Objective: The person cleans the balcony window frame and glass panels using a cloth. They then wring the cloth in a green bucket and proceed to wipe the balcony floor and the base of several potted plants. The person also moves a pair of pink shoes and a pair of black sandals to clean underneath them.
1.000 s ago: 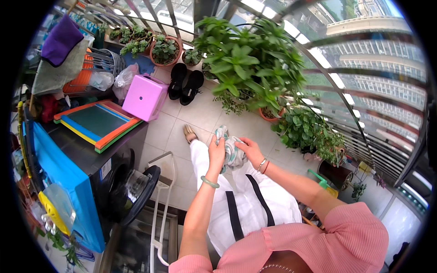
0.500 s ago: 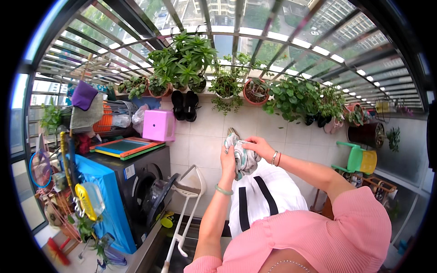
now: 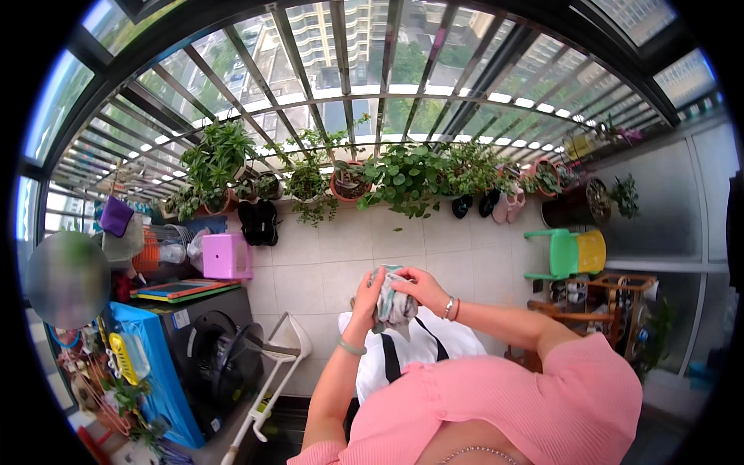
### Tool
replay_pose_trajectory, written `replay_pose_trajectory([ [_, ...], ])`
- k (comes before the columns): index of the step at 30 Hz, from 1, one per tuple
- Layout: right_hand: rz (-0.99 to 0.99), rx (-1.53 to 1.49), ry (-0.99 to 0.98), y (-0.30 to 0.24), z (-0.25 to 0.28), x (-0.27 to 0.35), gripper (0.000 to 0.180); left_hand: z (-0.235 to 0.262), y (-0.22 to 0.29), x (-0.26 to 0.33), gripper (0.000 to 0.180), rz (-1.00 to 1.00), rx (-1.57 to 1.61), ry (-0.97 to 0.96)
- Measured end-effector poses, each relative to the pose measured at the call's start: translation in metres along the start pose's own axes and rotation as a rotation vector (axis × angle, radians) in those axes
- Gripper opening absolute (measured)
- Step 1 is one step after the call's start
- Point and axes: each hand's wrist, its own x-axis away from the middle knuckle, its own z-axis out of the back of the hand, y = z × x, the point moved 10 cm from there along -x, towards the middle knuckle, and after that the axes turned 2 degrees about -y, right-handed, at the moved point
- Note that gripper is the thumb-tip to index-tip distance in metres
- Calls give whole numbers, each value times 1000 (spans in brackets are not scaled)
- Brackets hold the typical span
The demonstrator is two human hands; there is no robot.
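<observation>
A bunched-up cloth [image 3: 395,306], whitish grey with green patches, is held between both hands in front of my body. My left hand [image 3: 366,297] is closed round its left side, a green bangle on that wrist. My right hand [image 3: 422,289] grips the upper right of the same cloth, its fingers bent over the top. Folds hide the cloth's full shape, so whether it is a garment I cannot tell. Below it hangs white fabric with black straps [image 3: 449,333], lying against my front.
To the left stands a front-load washing machine [image 3: 209,325] with its round door open, beside a white long-handled frame [image 3: 285,341]. A pink stool [image 3: 225,256], black shoes [image 3: 258,222] and potted plants [image 3: 403,177] line the railing. On the right are a green chair [image 3: 562,253] and a wooden rack [image 3: 620,291].
My view has turned right, so the washer, stool and plants sit further left. Both hands still hold the cloth, which is now gathered into a more compact bundle.
</observation>
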Motion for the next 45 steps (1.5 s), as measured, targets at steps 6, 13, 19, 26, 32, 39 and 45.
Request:
replay_pose_trajectory([
  [6, 214, 169, 36, -25, 51, -41, 47, -27, 2, -74, 39, -40, 214, 25],
  [13, 303, 55, -65, -5, -1, -208, 64, 71, 49, -188, 44, -145, 487, 85],
  [19, 67, -460, 18, 8, -55, -377, 57, 181, 175, -291, 43, -490, 54, 428],
  [26, -87, -571, 30, 1, -93, -528, 37, 240, 279, -415, 40, -622, -655, 603],
  [32, -165, -644, 57, 26, -115, -581, 34, 251, 288, -479, 51, -390, -1190, 574],
  [39, -135, -721, -12, 29, -128, -591, 33, 244, 297, -484, 57, -341, -1345, 512],
  [45, -118, -782, 2, 39, -118, -577, 29, 227, 283, -485, 58, -434, -1374, 472],
])
